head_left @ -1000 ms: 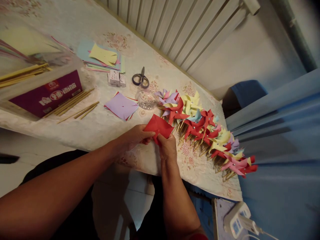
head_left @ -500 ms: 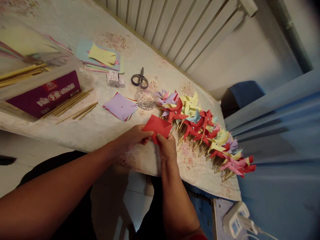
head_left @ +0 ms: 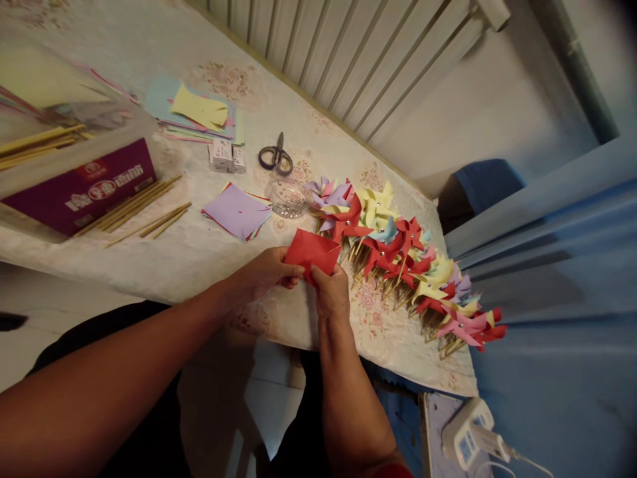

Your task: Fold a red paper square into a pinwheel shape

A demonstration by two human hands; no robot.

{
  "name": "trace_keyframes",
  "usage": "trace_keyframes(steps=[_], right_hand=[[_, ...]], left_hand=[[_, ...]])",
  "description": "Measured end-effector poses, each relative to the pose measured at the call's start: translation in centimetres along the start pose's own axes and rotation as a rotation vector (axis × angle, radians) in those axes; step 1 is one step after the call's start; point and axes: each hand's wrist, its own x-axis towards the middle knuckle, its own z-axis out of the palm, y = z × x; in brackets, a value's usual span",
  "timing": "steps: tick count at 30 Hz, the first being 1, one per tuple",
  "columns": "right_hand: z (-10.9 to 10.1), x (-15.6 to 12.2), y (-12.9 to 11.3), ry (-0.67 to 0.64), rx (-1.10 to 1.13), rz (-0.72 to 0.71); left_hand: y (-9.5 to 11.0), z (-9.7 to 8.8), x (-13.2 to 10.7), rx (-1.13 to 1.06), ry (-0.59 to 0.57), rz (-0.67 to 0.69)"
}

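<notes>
Left hand and right hand both pinch the folded red paper, fingers closed on it

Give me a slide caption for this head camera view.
Both hands hold red paper beside a row of pinwheels.

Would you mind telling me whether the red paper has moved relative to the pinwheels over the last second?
No. The red paper keeps its place beside the pinwheels, pinched by both hands; only the camera drifted slightly.
</notes>
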Motion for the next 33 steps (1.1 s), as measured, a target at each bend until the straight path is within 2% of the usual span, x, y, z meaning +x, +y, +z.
trace_keyframes(steps=[20,28,33], right_hand=[[0.4,-0.5,-0.4,-0.047,-0.011,0.003],[0.2,-0.2,-0.1,-0.080,-0.017,0.002],[-0.1,-0.1,0.0,-0.105,-0.036,-0.014]], left_hand=[[0.3,0.4,-0.4,0.041,0.034,0.062],[0.9,0.7,-0.7,-0.005,0.039,0.001],[1.3,0.9,-1.0,0.020,0.037,0.013]])
